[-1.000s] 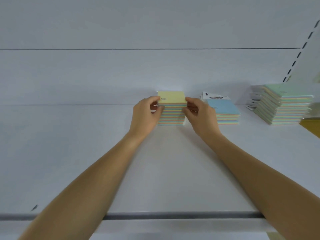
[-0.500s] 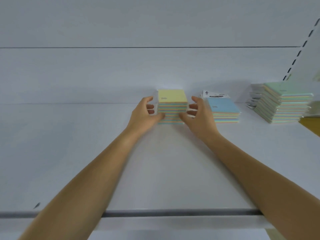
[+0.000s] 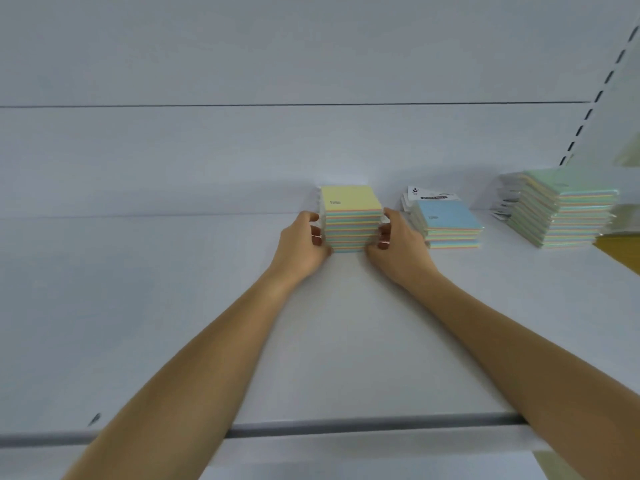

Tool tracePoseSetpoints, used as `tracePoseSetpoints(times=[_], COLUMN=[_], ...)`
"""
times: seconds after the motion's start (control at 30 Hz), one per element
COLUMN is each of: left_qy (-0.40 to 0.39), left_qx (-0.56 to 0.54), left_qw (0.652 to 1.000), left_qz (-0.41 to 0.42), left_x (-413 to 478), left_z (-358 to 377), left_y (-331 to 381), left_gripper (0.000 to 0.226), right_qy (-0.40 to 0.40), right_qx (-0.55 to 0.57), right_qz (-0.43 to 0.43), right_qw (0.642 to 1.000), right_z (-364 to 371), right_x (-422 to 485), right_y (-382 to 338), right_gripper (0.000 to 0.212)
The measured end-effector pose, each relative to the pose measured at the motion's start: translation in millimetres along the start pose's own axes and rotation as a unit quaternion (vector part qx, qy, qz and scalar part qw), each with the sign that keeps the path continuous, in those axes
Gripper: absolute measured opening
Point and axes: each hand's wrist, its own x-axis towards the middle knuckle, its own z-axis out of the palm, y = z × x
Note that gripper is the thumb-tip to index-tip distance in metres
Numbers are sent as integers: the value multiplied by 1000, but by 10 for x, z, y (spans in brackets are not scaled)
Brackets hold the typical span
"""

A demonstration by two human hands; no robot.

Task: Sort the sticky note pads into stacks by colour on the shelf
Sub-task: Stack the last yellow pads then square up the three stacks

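A stack of sticky note pads with a yellow top (image 3: 349,216) stands on the white shelf (image 3: 173,306), near the back. My left hand (image 3: 303,242) presses its left side and my right hand (image 3: 398,245) presses its right side, fingers curled against the lower pads. To the right lies a shorter stack with a blue top (image 3: 446,225). Further right sits a taller stack with a green top (image 3: 561,209), fanned out and leaning.
The shelf's grey front edge (image 3: 346,426) runs across the bottom. A slotted upright (image 3: 595,98) rises at the right. A yellow-brown object (image 3: 620,252) sits at the far right edge. White packaging cards (image 3: 429,195) poke out behind the blue-topped stack.
My hands let go of the top of the yellow-topped stack, opened beside it, then closed in against its lower sides. The stack stays in place.
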Motion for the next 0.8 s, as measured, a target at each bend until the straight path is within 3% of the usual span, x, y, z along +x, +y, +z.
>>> tracePoseSetpoints(times=[0.13,0.27,0.37,0.47,0.53,0.63,0.73,0.8], left_qy=[2,130,175,121,66,6,6,16], left_qx=[61,70,66,55,71,129,147,110], left_qw=[998,982,959,961,969,982,989,994], left_qz=[24,121,215,242,229,140,15,-19], left_x=[15,-37,-64,-21,20,102,93,49], left_z=[-56,-181,-136,136,438,900,1216,1353], left_y=[58,277,580,936,1120,1256,1253,1206], left_gripper=[66,60,44,38,38,48,56,59], right_qy=[48,103,60,15,-13,-55,-56,-48], right_qx=[-1,1,-27,-70,-91,-108,-77,-66], right_qz=[-3,-61,-71,-81,-76,-67,-63,-56], right_qw=[999,993,995,994,993,990,993,995], right_z=[-111,-405,-815,-1135,-1232,-1270,-1247,-1210], right_x=[-11,76,249,318,296,278,231,179], right_y=[-50,-118,-51,193,394,662,858,968], right_gripper=[66,56,50,44,43,44,48,51])
